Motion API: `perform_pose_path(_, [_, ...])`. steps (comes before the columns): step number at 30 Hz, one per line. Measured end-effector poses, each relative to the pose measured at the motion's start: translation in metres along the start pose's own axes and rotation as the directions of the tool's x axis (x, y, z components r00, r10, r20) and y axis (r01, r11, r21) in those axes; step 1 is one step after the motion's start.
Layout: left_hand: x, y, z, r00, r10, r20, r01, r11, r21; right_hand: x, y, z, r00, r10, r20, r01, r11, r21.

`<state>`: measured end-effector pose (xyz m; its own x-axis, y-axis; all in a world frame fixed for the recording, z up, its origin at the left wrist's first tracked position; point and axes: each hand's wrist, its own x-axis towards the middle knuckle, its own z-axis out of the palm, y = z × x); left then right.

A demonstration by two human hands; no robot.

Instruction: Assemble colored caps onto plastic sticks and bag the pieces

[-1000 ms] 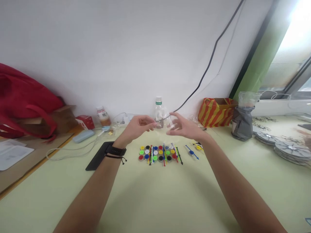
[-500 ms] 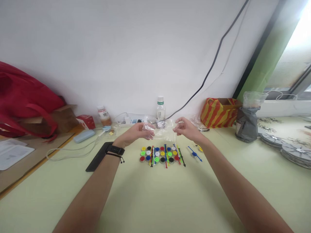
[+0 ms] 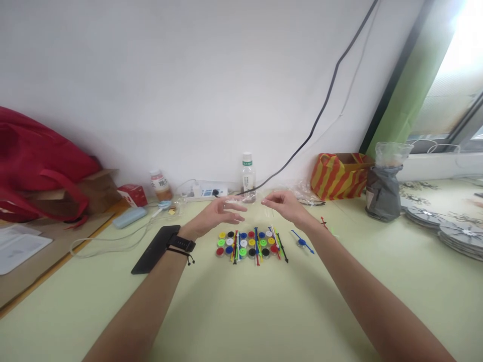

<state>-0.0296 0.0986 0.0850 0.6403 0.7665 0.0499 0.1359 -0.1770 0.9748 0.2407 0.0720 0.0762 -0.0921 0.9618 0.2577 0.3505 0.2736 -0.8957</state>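
Note:
A clear plastic bag [image 3: 252, 200], thin and hard to make out, is between my hands above the table. My right hand [image 3: 286, 205] pinches at its right side. My left hand [image 3: 221, 216], with a black watch on the wrist, is at the other side, thumb and fingers apart; its contact with the film is unclear. Below them lie rows of coloured round pieces [image 3: 243, 243] in several colours, with bundles of thin arrow-shaped pointers [image 3: 257, 246] among them. A blue arrow spinner [image 3: 302, 242] rests apart, left of my right forearm.
A clear bottle [image 3: 248, 176] with a white cap stands by the wall. Left are a black phone-like slab [image 3: 153, 251], cables and a brown drink bottle [image 3: 161, 187]. A striped bag [image 3: 337, 176], a grey bag [image 3: 383, 193] and stacked grey discs [image 3: 462, 239] are at right.
The bag was spread upright between both hands; it now shows as a thinner, flatter film. My left fingers have opened wider. My right hand has lowered slightly.

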Motion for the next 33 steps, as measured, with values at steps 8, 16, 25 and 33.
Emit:
perform_pose_path(8, [0.008,-0.003,0.003,0.987,0.042,-0.155,-0.021,0.991,0.131,0.000,0.000,-0.002,0.998,0.038,-0.047,-0.041,0.998,-0.052])
perform_pose_path(16, [0.006,0.001,0.004,0.998,0.024,-0.055,-0.019,0.997,0.075,-0.005,-0.008,-0.018,0.970,0.012,0.245,-0.090,0.947,0.308])
perform_pose_path(25, [0.002,0.007,0.005,0.998,-0.016,0.057,0.011,0.997,0.079,-0.012,-0.018,-0.028,0.935,-0.022,0.355,-0.056,0.977,0.208])
perform_pose_path(33, [-0.001,0.013,0.003,0.996,-0.050,0.076,0.045,0.997,0.063,-0.012,-0.014,-0.047,0.945,-0.004,0.327,-0.025,0.996,0.086])
